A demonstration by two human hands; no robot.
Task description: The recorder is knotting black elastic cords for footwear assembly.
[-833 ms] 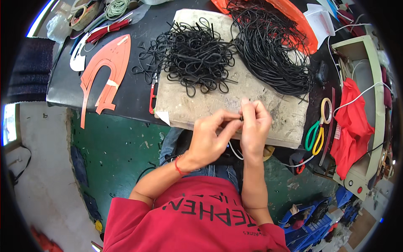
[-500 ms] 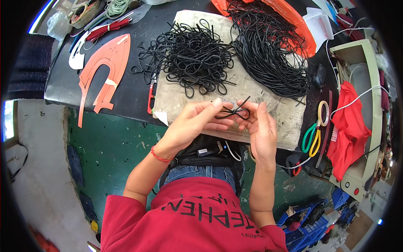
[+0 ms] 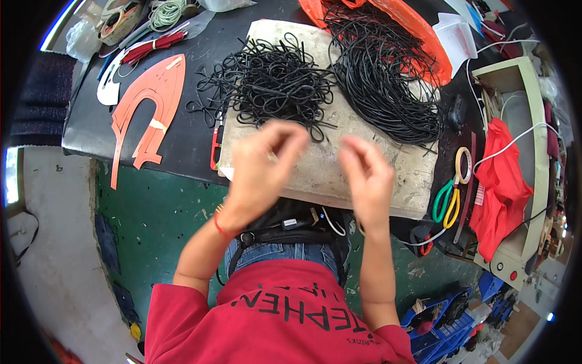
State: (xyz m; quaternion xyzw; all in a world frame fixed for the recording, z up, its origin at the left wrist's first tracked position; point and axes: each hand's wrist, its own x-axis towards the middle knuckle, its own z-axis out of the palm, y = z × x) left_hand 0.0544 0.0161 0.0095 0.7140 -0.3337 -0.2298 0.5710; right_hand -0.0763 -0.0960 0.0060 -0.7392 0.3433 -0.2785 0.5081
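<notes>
My left hand (image 3: pixel 262 167) is over the near left part of a pale, stained board (image 3: pixel 321 173). Its fingers curl toward the thumb at the near edge of a pile of short looped black cords (image 3: pixel 276 85). To the right, my right hand (image 3: pixel 368 179) hovers over the board, fingers bent and thumb close to them. Both hands are smeared by motion, and no cord can be made out in either one. A thick bundle of long black cords (image 3: pixel 388 103) lies at the far right of the board, partly inside an orange plastic bag (image 3: pixel 433 51).
Orange pattern pieces (image 3: pixel 167 79) lie on the black table at left, near a red-handled cutter (image 3: pixel 216 145). Scissors with green and yellow handles (image 3: pixel 451 203), a tape roll (image 3: pixel 463 165) and red cloth (image 3: pixel 502 188) are at right. A white cable (image 3: pixel 515 139) crosses there.
My hands have drawn apart, the left one moving toward the looped pile. The knotted black cord they held between them no longer shows there.
</notes>
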